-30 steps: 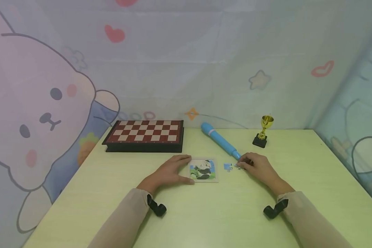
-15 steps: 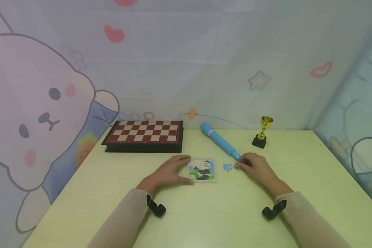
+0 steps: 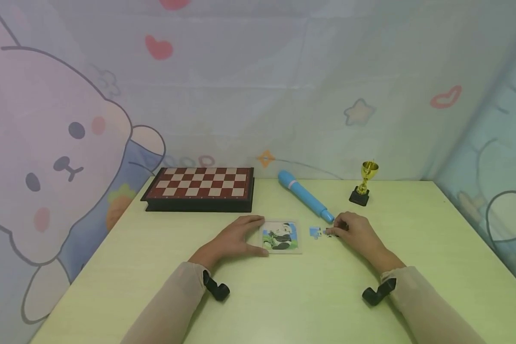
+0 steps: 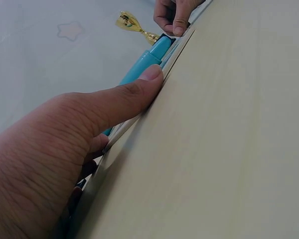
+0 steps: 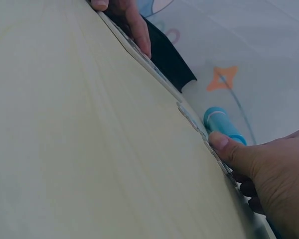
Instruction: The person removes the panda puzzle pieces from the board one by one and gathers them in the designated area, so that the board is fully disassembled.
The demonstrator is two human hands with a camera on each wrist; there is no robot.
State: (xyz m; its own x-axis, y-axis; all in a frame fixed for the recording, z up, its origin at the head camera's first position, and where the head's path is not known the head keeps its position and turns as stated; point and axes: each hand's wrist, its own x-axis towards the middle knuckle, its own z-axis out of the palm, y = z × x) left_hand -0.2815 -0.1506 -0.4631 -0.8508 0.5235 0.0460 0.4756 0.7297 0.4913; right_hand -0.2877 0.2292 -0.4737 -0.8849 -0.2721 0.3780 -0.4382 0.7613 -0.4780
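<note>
Puzzle (image 3: 281,236) at table (image 3: 284,306) centre looks mostly filled, loose pieces (image 3: 316,232) just right still out; left hand (image 3: 234,240) steadies its left edge, fingers flat, right hand (image 3: 356,231) pinches a piece; only the head view shows the picture, wrist views only edge-on.

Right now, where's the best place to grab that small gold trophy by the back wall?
Probably pinch the gold trophy at its thin stem, coming from the front. It stands upright on a black base, with bare table around it, so nothing blocks that approach.
</note>
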